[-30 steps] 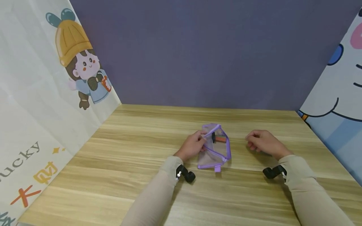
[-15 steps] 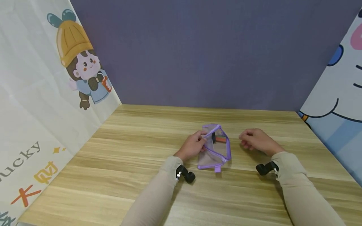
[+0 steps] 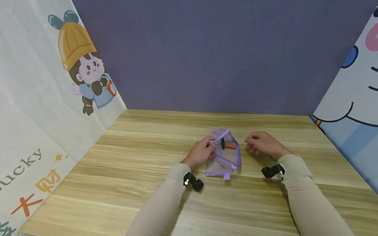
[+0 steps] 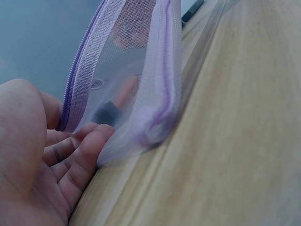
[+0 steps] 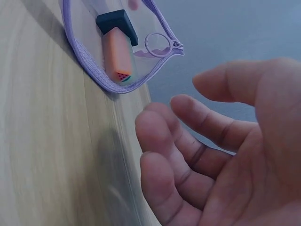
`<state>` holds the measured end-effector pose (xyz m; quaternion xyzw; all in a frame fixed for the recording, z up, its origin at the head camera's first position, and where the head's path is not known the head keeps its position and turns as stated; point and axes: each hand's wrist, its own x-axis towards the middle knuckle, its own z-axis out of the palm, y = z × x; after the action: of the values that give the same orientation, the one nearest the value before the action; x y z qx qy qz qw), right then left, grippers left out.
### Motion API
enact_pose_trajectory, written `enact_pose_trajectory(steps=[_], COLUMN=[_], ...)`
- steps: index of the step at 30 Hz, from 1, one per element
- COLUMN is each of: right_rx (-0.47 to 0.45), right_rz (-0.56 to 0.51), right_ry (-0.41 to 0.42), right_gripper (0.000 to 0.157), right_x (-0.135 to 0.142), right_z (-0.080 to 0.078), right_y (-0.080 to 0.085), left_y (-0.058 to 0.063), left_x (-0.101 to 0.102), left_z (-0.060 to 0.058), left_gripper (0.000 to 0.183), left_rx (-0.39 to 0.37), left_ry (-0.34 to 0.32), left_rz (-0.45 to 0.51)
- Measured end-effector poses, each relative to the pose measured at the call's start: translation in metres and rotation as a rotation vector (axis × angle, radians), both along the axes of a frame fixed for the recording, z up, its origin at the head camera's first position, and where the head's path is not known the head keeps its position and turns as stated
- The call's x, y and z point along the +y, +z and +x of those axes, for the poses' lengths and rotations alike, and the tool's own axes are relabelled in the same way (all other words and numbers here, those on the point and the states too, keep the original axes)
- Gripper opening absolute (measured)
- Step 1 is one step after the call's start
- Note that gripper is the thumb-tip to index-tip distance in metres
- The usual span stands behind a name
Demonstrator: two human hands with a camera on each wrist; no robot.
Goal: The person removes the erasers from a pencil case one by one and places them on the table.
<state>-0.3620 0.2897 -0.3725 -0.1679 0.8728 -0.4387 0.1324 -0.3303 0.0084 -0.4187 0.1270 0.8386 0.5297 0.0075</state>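
A purple-trimmed mesh zipper pouch [image 3: 217, 167] lies unzipped on the wooden table, its mouth spread towards the right. My left hand [image 3: 198, 153] pinches one zippered edge between thumb and fingers and holds it up. Through the mesh show a dark block [image 5: 115, 22] and, against it, an orange-and-green bar [image 5: 117, 54] with a dotted end. The zipper slider [image 5: 178, 45], with a ring pull, sits at the pouch's corner. Just right of the pouch hovers my right hand [image 3: 264, 144], apart from it, fingers loosely bent and holding nothing.
The wooden table [image 3: 141, 154] runs back to a dark grey-blue panel [image 3: 212, 59]. Cartoon-printed sheets stand at the left [image 3: 29, 98] and right [image 3: 360, 98]. A black wrist camera [image 3: 193, 182] sits on each sleeve.
My right hand has moved left, closer to the pouch's open side. My left hand and the pouch have stayed in place.
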Motion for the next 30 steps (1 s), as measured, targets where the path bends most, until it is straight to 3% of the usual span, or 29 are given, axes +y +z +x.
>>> enact_pose_trajectory(steps=[20, 30], right_rx=[-0.006, -0.006], right_rz=[0.011, 0.029], right_ry=[0.011, 0.028], right_gripper=[0.031, 0.031], right_x=[-0.018, -0.024], right_z=[-0.010, -0.018], right_y=[-0.001, -0.002], left_y=[-0.005, -0.002], left_x=[0.000, 0.000], left_z=[-0.003, -0.002], left_gripper=[0.035, 0.036], left_rx=[0.010, 0.007], left_ry=[-0.005, -0.013], left_rz=[0.010, 0.000])
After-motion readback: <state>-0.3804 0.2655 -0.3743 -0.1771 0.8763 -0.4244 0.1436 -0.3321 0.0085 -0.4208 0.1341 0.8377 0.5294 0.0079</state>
